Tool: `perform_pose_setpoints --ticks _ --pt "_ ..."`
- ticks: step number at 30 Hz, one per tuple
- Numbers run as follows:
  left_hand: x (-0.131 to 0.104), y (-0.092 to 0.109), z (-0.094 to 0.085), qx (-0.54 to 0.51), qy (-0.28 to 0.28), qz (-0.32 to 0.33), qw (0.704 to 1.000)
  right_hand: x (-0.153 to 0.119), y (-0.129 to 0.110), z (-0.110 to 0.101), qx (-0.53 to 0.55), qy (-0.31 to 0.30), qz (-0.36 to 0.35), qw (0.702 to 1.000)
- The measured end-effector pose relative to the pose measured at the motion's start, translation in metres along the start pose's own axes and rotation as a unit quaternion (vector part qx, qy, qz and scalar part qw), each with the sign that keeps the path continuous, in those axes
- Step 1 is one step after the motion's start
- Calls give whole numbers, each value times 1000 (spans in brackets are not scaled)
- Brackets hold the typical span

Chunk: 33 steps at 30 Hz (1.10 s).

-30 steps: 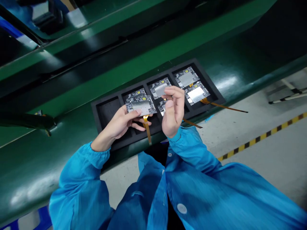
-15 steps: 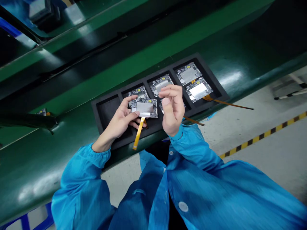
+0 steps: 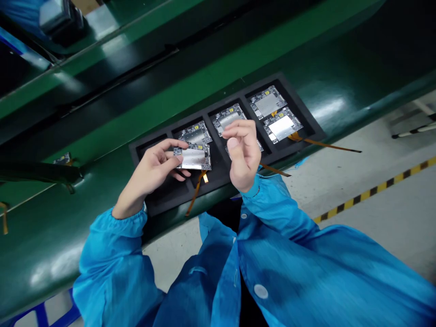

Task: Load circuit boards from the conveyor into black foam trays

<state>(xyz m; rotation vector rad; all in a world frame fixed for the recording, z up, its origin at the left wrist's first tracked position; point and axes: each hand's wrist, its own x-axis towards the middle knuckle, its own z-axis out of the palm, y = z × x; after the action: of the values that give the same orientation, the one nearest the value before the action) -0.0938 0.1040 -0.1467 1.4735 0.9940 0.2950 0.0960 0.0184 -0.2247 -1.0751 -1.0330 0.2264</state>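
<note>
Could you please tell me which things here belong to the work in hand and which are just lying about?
In hand:
- left hand gripping a board with an orange ribbon
- right hand, fingers pinched together above the tray
- other boards in the tray

Lying about:
- green belt
- striped floor tape
- a small part on the belt, left

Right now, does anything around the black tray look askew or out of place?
Yes. Thin orange flex ribbons trail out of the black compartmented foam tray past the green conveyor edge. The left hand holds one grey shielded circuit board tilted above its slot, its ribbon dangling.
</note>
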Motion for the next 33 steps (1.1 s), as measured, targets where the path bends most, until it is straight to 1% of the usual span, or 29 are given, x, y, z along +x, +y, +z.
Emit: perform_pose_setpoints --ticks 2,3,6,9,12,14,19,21,25,29,31,33 --pt "0 1 -1 13 -4 -2 1000 0 -1 0 6 -3 -4 1000" --pt "0 1 -1 18 -15 -5 1000 0 -1 0 8 -4 -5 1000" --pt "3 -2 -2 26 -68 -13 997 -1 -1 -1 7 -10 -2 1000" --pt "5 -6 -4 25 -116 -5 993 -1 -1 -1 1 -13 3 1000" --pt "6 -9 -6 39 -139 11 989 -1 -2 -1 -4 -18 11 1000" --pt "6 -9 -7 62 -129 26 989 -1 -2 -2 -6 -22 14 1000" --pt "2 -5 -13 145 -53 56 986 -1 -1 -1 4 -19 3 1000" --pt "1 -3 -15 190 -45 61 979 -2 -1 -1 3 -17 1 1000" --pt "0 -6 -15 280 -58 90 954 -2 -1 -1 16 -18 -5 1000" --pt "1 -9 -11 385 -7 146 911 -2 -1 -1 25 -19 -7 999" --pt "1 -10 -9 417 -12 160 894 -2 0 -1 20 -21 -5 1000" --pt "1 -11 -8 433 -31 165 885 -2 0 -1 9 -26 1 1000"
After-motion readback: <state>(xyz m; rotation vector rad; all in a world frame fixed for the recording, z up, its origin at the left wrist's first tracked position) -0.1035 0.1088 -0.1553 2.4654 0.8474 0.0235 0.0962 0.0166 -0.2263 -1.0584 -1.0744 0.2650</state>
